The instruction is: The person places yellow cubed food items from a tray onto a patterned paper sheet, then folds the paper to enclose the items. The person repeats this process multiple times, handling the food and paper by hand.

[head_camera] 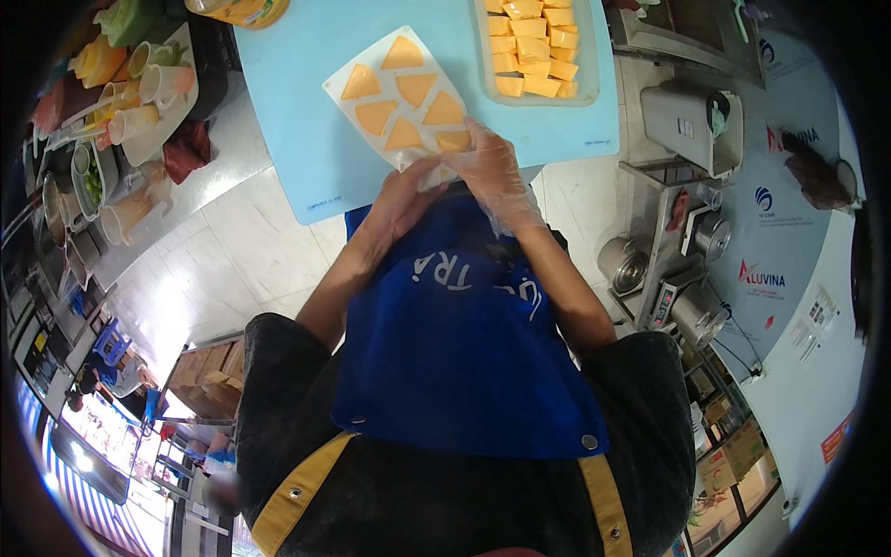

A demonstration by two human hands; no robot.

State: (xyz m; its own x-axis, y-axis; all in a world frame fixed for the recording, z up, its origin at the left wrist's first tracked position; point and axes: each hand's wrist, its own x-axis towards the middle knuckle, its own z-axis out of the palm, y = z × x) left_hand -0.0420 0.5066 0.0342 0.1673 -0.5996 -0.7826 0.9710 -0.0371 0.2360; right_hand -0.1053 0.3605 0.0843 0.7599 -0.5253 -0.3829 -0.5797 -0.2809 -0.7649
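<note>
A white, flexible-looking mould (387, 82) with several wedge-shaped cavities lies tilted in front of me, and orange-yellow wedges (416, 89) fill the cavities in sight. My left hand (407, 193) grips the mould's near end from the left. At the near right corner, my right hand (493, 166), in a clear plastic glove, also holds the mould, with its fingers beside the nearest wedge. Fingers of both hands hide part of this near end. Beyond and to the right, a clear plastic container (590, 95) holds many similar yellow pieces (533, 49) in rows.
The light-blue glass tabletop (278, 104) ends just before my blue apron (459, 348). A jar (243, 10) stands at its far left. Cups (163, 83) crowd a tray on the left counter. Steel pots (699, 317) stand on the right.
</note>
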